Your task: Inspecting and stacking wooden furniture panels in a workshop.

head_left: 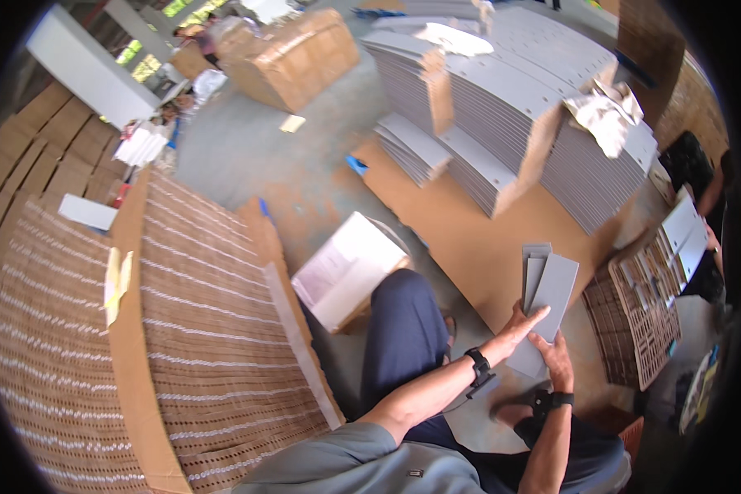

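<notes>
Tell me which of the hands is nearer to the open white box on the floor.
The left. The left hand holds the grey sheets on the side toward the white box, past the knee. The right hand grips the same sheets from below, farther from the box.

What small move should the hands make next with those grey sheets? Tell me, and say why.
Probably square the fanned grey sheets into one flush bundle. Both the left hand and the right hand grip their lower end, while the upper ends are splayed and uneven.
</notes>
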`<state>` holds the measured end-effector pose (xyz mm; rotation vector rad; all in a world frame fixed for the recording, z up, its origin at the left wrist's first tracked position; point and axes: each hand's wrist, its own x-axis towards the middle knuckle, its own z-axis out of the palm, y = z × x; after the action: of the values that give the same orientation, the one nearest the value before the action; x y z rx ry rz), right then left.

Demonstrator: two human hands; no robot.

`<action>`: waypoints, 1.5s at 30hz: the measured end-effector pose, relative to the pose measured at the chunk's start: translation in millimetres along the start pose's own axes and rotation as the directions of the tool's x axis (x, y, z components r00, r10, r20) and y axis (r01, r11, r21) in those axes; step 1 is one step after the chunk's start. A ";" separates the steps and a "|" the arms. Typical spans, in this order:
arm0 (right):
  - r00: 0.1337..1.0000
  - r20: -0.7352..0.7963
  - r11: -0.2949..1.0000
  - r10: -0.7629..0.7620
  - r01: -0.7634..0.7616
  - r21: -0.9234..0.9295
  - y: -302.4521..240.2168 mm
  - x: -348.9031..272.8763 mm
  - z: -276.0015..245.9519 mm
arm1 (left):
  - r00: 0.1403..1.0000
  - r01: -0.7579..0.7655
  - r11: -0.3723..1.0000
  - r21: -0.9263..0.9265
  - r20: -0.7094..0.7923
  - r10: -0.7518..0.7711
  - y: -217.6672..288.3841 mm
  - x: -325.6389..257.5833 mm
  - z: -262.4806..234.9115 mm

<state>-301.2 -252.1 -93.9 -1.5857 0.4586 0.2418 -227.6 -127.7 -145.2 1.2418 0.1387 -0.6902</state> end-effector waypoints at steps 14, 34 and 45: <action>0.913 -0.100 0.894 -0.395 0.357 -0.272 -67.1 76.5 83.8 | 0.971 -0.237 0.933 -0.272 -0.101 0.217 293.4 -43.9 -150.2; 0.999 -0.053 0.326 -0.012 -0.046 -0.944 82.7 60.0 107.0 | 0.873 -0.338 0.919 -0.201 -0.433 0.226 324.5 203.8 -310.6; 0.998 -0.064 0.317 -0.005 -0.059 -0.947 74.3 63.6 111.9 | 0.908 -0.058 0.997 -0.045 -0.418 0.034 340.2 298.6 -336.1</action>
<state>-262.7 -151.4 -196.3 -2.8038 0.3862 0.5767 285.0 105.3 -117.8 1.3206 0.4787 -0.3670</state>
